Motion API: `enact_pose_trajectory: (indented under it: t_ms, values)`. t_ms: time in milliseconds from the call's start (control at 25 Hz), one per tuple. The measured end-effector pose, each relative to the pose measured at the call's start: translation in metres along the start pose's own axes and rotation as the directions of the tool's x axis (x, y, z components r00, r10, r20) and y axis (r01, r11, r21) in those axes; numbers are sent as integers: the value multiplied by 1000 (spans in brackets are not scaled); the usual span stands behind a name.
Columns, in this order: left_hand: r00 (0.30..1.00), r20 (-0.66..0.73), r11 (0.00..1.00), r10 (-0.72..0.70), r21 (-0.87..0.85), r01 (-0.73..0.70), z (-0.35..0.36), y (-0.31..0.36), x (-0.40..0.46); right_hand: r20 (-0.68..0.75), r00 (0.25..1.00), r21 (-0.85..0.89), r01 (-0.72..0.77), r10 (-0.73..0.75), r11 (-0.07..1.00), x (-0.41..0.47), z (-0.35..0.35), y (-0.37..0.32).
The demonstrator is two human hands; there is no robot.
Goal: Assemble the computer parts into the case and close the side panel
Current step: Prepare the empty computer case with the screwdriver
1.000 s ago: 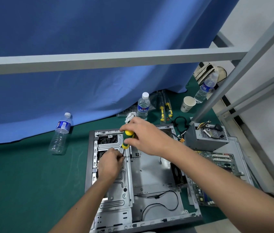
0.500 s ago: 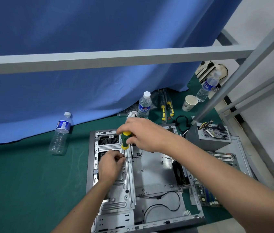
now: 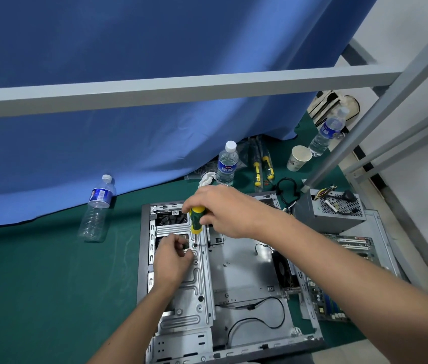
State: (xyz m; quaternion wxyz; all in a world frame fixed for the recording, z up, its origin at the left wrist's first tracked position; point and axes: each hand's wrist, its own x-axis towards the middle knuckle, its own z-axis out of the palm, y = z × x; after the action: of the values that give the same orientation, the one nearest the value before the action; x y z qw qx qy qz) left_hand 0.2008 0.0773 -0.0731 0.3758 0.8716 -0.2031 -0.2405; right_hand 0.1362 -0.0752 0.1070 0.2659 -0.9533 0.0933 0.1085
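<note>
Head view: blue-labelled bottle point(image 3: 226, 164), writing unreadable.

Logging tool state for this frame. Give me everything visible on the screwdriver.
The screwdriver has a stubby green handle with yellow bands, plastic or rubber by its look, and a short metal shaft. It stands nearly upright, tip down on a screw point of the drive cage in the open computer case. The right hand grips the handle from above. The left hand rests on the cage right beside the tip, fingers curled; whether it touches the shaft cannot be told.
</note>
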Motion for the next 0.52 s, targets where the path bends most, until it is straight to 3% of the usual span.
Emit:
enact_pose_trajectory:
  t_ms: [360,520]
  values:
    - [999,37,970,33,239,-40,7,12,3,-55,998,19,-4,5,1000,-4,7,3]
    - [997,35,981,73,176,-78,8,4,5,-46,999,-31,-12,10,999,-2,9,3]
